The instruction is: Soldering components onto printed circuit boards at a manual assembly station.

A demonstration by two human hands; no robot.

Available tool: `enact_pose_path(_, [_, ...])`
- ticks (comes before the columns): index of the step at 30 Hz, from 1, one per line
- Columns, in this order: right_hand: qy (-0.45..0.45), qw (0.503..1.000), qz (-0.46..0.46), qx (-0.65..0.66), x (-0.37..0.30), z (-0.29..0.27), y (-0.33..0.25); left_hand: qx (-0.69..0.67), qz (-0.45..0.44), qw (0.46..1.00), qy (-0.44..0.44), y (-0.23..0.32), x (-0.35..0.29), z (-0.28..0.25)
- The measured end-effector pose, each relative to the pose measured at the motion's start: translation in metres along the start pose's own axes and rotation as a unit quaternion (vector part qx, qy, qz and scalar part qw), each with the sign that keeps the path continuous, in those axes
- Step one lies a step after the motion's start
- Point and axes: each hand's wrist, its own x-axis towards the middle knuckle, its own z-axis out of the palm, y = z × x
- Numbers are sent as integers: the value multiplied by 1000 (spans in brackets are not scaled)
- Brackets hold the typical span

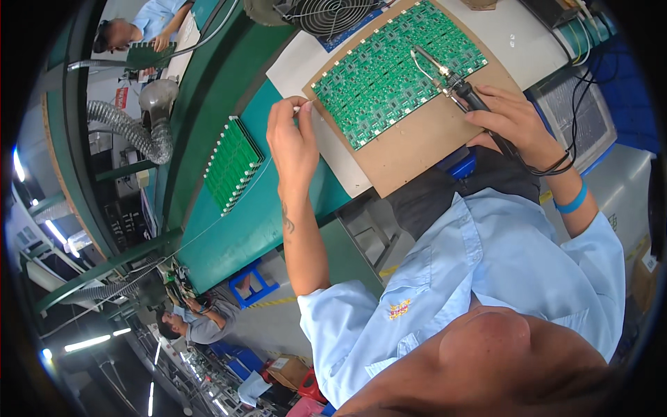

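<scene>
A large green circuit board panel (389, 73) lies on a brown board (399, 156) in front of me. My right hand (513, 124) grips a soldering iron (475, 101) by its dark handle, with the tip over the right part of the panel. A thin feed tube sits alongside the iron's tip. My left hand (293, 139) is raised at the panel's left edge, thumb and fingers pinched together. A tiny whitish bit shows at those fingertips, too small to name. Whether the iron's tip touches the panel is hard to tell.
Left of my left hand, a stack of green circuit boards (233, 165) lies on the teal bench mat (229, 240). A round fan grille (326, 15) stands behind the panel. Dark cables (590, 87) hang at the right. Co-workers sit at the upper left and lower left.
</scene>
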Motion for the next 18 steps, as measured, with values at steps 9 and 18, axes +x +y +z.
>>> enact_pose_path(9, [16, 1000, 20, 4, -12, -14, 17, -106, -126, 985, -50, 29, -13, -1])
enact_pose_path(18, [71, 993, 47, 80, 2, -26, -8, -91, 66, 994, 1, 47, -16, 4])
